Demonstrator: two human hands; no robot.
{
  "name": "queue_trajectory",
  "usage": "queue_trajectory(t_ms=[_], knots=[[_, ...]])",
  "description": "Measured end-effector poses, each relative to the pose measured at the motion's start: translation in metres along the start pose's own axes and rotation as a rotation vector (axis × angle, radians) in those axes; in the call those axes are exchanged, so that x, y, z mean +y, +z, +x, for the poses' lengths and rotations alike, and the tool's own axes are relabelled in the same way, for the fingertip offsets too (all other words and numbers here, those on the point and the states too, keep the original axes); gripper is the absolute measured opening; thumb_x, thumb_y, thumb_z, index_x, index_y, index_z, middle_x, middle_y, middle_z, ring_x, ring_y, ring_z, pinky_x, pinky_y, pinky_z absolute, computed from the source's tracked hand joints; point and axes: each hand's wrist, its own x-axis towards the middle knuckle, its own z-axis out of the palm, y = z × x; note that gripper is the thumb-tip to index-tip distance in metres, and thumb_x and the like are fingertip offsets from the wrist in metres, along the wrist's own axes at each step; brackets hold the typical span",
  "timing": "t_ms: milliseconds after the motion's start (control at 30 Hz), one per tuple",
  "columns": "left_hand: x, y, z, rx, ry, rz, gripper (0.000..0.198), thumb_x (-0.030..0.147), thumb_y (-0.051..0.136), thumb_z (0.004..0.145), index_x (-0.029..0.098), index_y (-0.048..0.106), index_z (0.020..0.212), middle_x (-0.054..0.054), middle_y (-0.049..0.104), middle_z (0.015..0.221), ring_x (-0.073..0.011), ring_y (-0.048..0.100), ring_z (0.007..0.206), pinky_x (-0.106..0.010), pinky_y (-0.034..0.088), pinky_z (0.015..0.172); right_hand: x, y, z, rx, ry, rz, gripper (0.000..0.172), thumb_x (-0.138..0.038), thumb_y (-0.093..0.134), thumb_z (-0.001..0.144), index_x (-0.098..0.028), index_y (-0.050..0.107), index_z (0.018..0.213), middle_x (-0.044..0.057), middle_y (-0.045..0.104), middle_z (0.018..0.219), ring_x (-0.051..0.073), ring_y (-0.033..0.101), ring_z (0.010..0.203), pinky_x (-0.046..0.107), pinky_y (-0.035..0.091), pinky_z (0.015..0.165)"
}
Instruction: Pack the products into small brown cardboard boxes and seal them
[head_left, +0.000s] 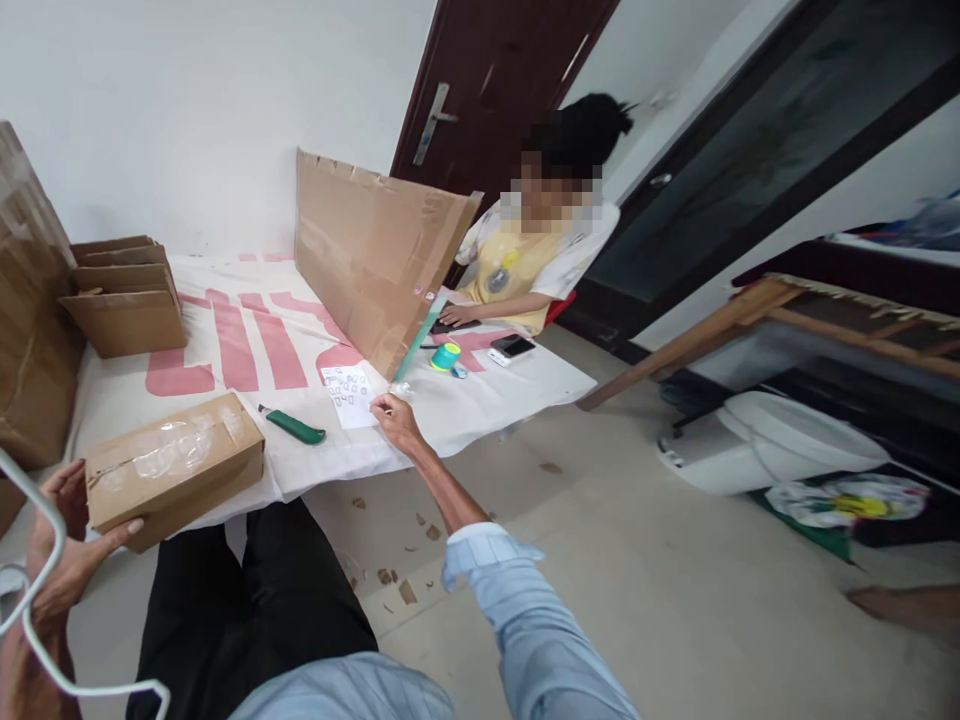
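My left hand (67,540) grips the near left end of a small cardboard box (176,455), thumb along its front and fingers behind. Clear tape runs over the top of this box, which lies at the table's front edge. My right hand (397,420) reaches out to the right with its fingertips pinched together at the edge of a white paper sheet (346,395) printed with small dark outlines. Whatever is between those fingertips is too small to make out. A crumpled whitish scrap (401,390) lies just behind them. Between box and sheet rests a green utility knife (294,426).
An upright cardboard panel (382,250) divides the table (450,425). Beyond it sit a co-worker (536,240), a teal tape roll (445,356) and a phone (512,345). Folded cartons (127,310) and a large box (34,300) stand left. A white cable (45,520) crosses the lower left.
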Motion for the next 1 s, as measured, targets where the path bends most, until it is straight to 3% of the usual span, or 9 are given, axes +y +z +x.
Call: queue_trajectory(t_ms=[200, 433, 567, 833, 1000], knots=[[0.000, -0.002, 0.001, 0.015, -0.014, 0.040, 0.116, 0.038, 0.109, 0.020, 0.032, 0.052, 0.121, -0.008, 0.067, 0.140, -0.0457, 0.052, 0.149, -0.067, 0.042, 0.126, 0.000, 0.023, 0.023, -0.078, -0.046, -0.037, 0.012, -0.032, 0.057, 0.078, -0.023, 0.065, 0.078, 0.003, 0.072, 0.083, 0.021, 0.064, 0.083, 0.032, 0.050, 0.081], [-0.011, -0.006, 0.003, 0.011, 0.011, 0.065, 0.115, 0.041, 0.108, 0.029, 0.033, 0.052, 0.129, -0.009, 0.066, 0.144, -0.0451, 0.052, 0.149, -0.067, 0.043, 0.124, 0.008, 0.033, 0.032, -0.110, -0.060, -0.082, 0.010, -0.029, 0.056, 0.078, -0.023, 0.064, 0.076, 0.003, 0.073, 0.083, 0.021, 0.064, 0.083, 0.032, 0.050, 0.082], [-0.018, -0.008, 0.003, 0.010, 0.026, 0.064, 0.118, 0.041, 0.108, 0.029, 0.033, 0.052, 0.132, -0.009, 0.065, 0.144, -0.0450, 0.051, 0.150, -0.067, 0.039, 0.127, 0.016, 0.031, 0.032, -0.117, -0.052, -0.102, 0.011, -0.030, 0.056, 0.076, -0.023, 0.065, 0.076, 0.003, 0.072, 0.081, 0.020, 0.064, 0.080, 0.031, 0.050, 0.079], [-0.020, -0.011, 0.003, -0.007, 0.030, 0.056, 0.118, 0.035, 0.109, 0.030, 0.033, 0.051, 0.133, -0.008, 0.064, 0.146, -0.0459, 0.050, 0.151, -0.069, 0.038, 0.127, 0.032, 0.005, 0.048, -0.040, -0.001, -0.162, 0.011, -0.031, 0.054, 0.076, -0.023, 0.063, 0.074, 0.003, 0.071, 0.077, 0.021, 0.063, 0.078, 0.031, 0.050, 0.076], [-0.018, -0.009, 0.002, 0.005, 0.038, 0.072, 0.117, 0.044, 0.109, 0.029, 0.034, 0.052, 0.131, -0.007, 0.065, 0.145, -0.0450, 0.052, 0.150, -0.067, 0.042, 0.125, 0.034, 0.013, 0.053, -0.078, -0.019, -0.193, 0.012, -0.027, 0.057, 0.075, -0.021, 0.066, 0.073, 0.004, 0.073, 0.078, 0.020, 0.064, 0.077, 0.031, 0.049, 0.077]])
